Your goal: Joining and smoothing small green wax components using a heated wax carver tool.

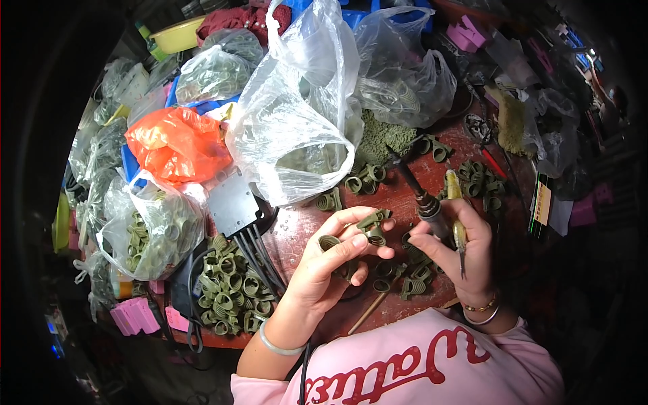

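Note:
Pinched between thumb and fingertips of my left hand (335, 253) is an olive-green ribbed plastic clip (373, 229). Another ring-shaped green piece (329, 242) rests against the same hand's fingers. My right hand (470, 246) grips a dark soldering iron (426, 202), its tip slanting up and left, away from the clip. A slim yellow tool (452, 185) with a dark pointed end is also tucked in the right fingers; its exact kind is unclear. Loose green clips (413, 280) lie on the table below and between my hands.
A pile of green clips (229, 287) lies left, beside a dark box with cables (233, 204). Clear plastic bags (293, 115) and an orange bag (177, 145) crowd the far side of the red table (297, 226). A thin wooden stick (368, 314) lies near my body.

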Demonstrator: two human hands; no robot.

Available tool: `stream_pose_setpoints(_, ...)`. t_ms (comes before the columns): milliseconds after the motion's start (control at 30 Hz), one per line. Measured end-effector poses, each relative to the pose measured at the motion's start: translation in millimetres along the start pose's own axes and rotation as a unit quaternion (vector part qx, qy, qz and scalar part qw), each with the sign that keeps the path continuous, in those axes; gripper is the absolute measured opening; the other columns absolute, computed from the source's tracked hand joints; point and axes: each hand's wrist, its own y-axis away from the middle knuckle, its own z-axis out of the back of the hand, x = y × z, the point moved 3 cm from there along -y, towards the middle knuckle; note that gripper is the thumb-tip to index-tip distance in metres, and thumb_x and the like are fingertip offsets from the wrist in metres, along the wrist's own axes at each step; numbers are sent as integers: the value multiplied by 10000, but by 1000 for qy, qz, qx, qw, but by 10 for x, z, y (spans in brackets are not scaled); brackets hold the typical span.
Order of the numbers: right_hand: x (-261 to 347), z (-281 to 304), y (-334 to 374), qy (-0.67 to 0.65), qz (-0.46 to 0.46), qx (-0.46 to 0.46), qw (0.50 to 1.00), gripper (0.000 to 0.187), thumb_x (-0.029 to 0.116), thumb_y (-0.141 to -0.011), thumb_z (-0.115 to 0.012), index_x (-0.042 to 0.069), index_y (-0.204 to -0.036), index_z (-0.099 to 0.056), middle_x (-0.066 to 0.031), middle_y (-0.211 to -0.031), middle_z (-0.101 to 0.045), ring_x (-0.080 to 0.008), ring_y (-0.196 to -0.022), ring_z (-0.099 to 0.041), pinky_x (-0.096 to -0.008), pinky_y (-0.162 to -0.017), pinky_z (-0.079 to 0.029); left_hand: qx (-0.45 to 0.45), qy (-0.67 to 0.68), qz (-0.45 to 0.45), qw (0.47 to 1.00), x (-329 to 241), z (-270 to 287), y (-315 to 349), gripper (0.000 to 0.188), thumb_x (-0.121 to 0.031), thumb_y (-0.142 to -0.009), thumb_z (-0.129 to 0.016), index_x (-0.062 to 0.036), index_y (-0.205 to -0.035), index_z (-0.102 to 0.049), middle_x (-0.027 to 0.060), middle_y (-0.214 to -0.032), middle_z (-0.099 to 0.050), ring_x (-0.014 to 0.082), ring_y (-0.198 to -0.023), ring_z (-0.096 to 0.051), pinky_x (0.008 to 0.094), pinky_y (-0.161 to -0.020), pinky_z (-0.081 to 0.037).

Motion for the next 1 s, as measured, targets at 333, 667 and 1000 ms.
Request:
stream_pose_setpoints(333,63,-261,-33,-160,-15,47,986,236,-7,-844,-688,5,-1045,-564,-36,-895,-665,-75,-803,-641,-221,-701,-507,20,-26,-31,999,13,-32,5,336,-46,-901,-621,-73,-1193,-458,185,-1231,-579,195,-985,-653,177,-525,-483)
stream_pose_setpoints(667,71,-80,-121,11,87,29,996,280,20,-812,-702,8,-1066,-584,-69,-882,-659,-117,-795,-640,-254,-720,-498,56,-188,-71,978,-12,-78,32,280,63,-802,-698,-20,-1032,-561,149,-1288,-552,161,-989,-645,165,-533,-494)
stream_pose_setpoints(1000,87,-61,-108,-104,140,-14,985,393,-41,-826,-667,7,-1189,-524,-70,-950,-675,-108,-896,-626,-239,-751,-497,66,-373,-200,904,8,-56,20,218,87,-747,-733,19,-896,-589,173,-1198,-558,182,-894,-665,218,-583,-549)
